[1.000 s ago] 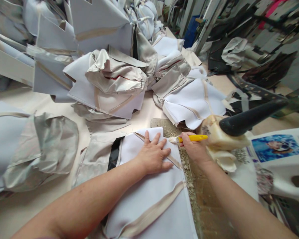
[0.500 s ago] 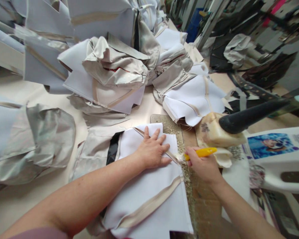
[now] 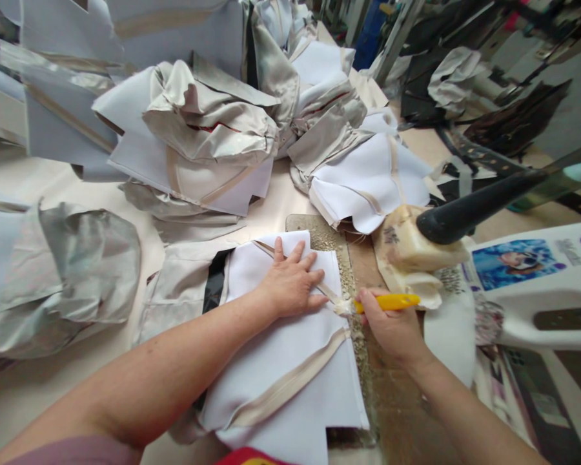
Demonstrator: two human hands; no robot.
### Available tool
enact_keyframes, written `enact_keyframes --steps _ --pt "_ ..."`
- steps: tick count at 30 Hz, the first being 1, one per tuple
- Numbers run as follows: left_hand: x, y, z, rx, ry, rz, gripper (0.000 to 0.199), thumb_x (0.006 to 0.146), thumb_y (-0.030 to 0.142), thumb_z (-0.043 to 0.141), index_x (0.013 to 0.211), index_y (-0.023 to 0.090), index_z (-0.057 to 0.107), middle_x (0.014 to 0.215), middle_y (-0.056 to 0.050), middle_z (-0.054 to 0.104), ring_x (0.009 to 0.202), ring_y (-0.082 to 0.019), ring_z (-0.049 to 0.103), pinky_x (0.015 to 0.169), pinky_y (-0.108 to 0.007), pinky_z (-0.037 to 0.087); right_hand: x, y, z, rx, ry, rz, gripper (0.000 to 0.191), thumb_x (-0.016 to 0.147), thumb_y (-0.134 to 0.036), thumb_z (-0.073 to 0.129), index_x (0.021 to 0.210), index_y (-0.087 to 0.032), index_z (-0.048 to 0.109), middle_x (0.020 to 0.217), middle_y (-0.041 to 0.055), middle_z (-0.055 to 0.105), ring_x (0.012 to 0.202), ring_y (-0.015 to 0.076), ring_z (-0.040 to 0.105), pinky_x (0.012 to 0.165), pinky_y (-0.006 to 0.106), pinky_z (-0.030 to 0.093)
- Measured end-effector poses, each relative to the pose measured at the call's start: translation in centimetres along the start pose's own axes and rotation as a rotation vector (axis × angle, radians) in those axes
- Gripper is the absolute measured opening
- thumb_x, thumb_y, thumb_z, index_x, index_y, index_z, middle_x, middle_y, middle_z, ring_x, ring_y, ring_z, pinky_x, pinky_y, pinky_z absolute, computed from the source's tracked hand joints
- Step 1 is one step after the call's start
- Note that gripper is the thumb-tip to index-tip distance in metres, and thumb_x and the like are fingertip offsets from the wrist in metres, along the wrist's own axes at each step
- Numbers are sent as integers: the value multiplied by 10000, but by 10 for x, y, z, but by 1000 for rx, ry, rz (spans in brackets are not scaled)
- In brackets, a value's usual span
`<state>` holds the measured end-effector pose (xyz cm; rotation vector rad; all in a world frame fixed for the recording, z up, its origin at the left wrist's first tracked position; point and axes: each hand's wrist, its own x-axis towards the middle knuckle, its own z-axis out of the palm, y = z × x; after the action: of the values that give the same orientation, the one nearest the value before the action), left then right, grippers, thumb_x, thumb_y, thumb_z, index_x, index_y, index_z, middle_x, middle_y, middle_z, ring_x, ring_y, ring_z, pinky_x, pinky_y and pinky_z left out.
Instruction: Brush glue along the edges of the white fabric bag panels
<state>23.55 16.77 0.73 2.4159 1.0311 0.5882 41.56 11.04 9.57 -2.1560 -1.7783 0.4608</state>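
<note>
My left hand (image 3: 293,281) lies flat with fingers spread on a white fabric panel (image 3: 314,387), over one of its beige tape strips. In my right hand (image 3: 392,329) is a brush with a yellow handle (image 3: 390,302). Its pale bristles (image 3: 343,307) touch the panel near the right edge, at the end of that strip. A second beige strip (image 3: 290,384) runs slantwise lower on the panel. Grey lining fabric (image 3: 174,290) and a black band (image 3: 216,278) join the panel's left side. Beneath its right edge is a board (image 3: 351,271) crusted with dried residue.
Stacks of similar white and grey pieces (image 3: 213,129) fill the back of the table, and another grey piece (image 3: 87,271) lies at left. A yellowish container (image 3: 407,239) with a black spout-like part (image 3: 479,206) stands at right, beside a white printed jug (image 3: 518,265).
The brush tip has shifted slightly left onto the panel's edge. My left hand keeps its place on the panel. The whole view has shifted a little, and something red and yellow shows at the bottom.
</note>
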Motion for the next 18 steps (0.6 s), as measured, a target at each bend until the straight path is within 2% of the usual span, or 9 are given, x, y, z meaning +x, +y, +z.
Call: enact_keyframes --steps 3,6,9,13,18 --pt "0 0 0 0 -2 2 516 820 614 436 1209 300 565 1379 -72 448 1346 -395 214 988 -741 -48 7 0 3 26 77 7 316 841 -426 450 700 -187 602 526 -6 568 529 167 562 568 275 429" --pt "0 0 1 3 5 -6 507 820 611 440 1204 305 566 1381 -68 447 1346 -390 214 990 -739 -44 3 1 2 7 -6 5 316 832 -415 452 657 -190 588 497 -11 541 479 159 530 519 273 408" --pt "0 0 2 0 12 -3 508 818 613 442 1201 303 565 1377 -71 449 1343 -390 219 989 -741 -31 -6 2 -2 -17 -2 41 320 830 -415 454 637 -197 586 459 -17 507 454 157 505 482 271 389" --pt "0 0 3 -1 1 0 505 817 615 444 1198 308 568 1379 -66 445 1344 -392 215 987 -741 -32 -5 11 -1 -32 24 -42 328 858 -449 444 700 -211 607 589 7 589 583 175 567 591 285 442" --pt "0 0 3 5 5 2 513 823 618 427 1205 304 565 1376 -66 447 1344 -396 211 989 -739 -22 -5 24 6 -29 107 -70 331 878 -453 437 749 -206 616 604 14 589 587 180 567 623 303 448"
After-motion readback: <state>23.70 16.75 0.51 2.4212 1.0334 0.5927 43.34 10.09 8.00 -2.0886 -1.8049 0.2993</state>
